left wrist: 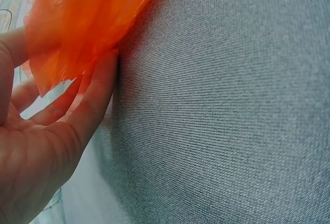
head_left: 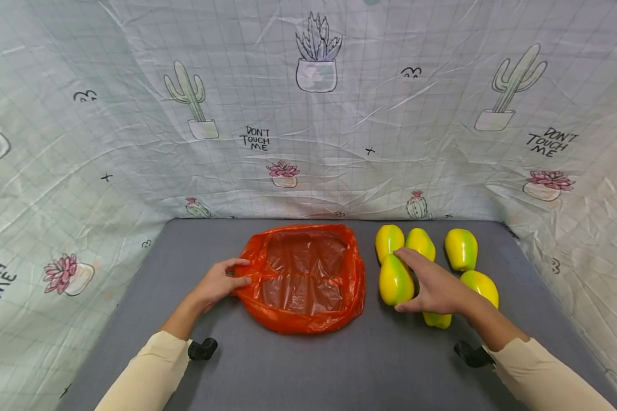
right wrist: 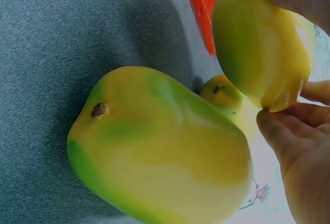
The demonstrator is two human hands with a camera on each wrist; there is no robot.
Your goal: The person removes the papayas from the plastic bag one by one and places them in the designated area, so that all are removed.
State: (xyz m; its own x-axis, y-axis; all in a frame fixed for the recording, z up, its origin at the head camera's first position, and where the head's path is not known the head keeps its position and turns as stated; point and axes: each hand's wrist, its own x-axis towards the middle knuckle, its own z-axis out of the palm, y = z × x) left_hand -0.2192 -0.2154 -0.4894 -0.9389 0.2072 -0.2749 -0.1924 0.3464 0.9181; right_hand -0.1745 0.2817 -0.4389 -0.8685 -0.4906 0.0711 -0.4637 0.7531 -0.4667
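My right hand holds a yellow-green papaya, thumb on its near end and fingers on its far end. In the right wrist view, that papaya is raised past a larger-looking papaya with a brown stem spot. A red plastic bag lies with its wide mouth facing up and nothing inside. At its left rim, my left hand grips the thin film between thumb and fingers. The left wrist view has the bag partly covering those fingers, which show through the film.
Several more papayas stand on the right: two at the back, one farther right, one beside my right wrist, and one partly under my hand. A patterned cloth rises behind the grey tabletop.
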